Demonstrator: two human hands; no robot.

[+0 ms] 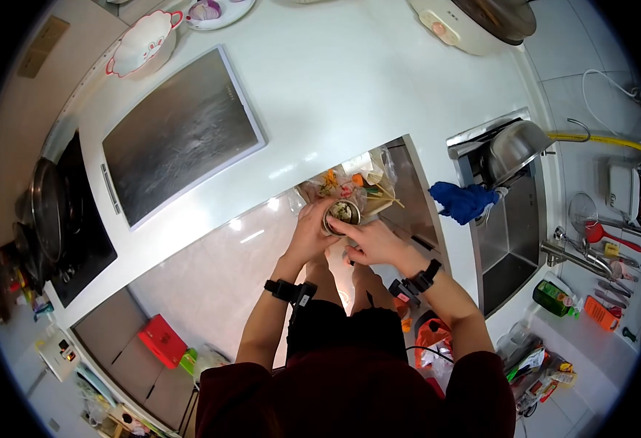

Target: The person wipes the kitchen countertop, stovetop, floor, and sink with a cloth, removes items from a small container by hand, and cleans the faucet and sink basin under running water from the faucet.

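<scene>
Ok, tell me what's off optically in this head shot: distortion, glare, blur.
Head view: strong fisheye, black corners, countertop edges bowed; glare streaks on the glossy counter near the cutting board; both hands, left hand and right hand, and the small tin are soft, contents unclear.

The small tin (pixel 343 214) is half covered by both hands; its contents are too small to tell. At twelve o'clock, the cooker (pixel 473 22) is cut off.

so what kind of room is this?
Likely a home kitchen: steel sink with a metal bowl, black cooktop with a pot, and a cutting board on the white counter.
</scene>
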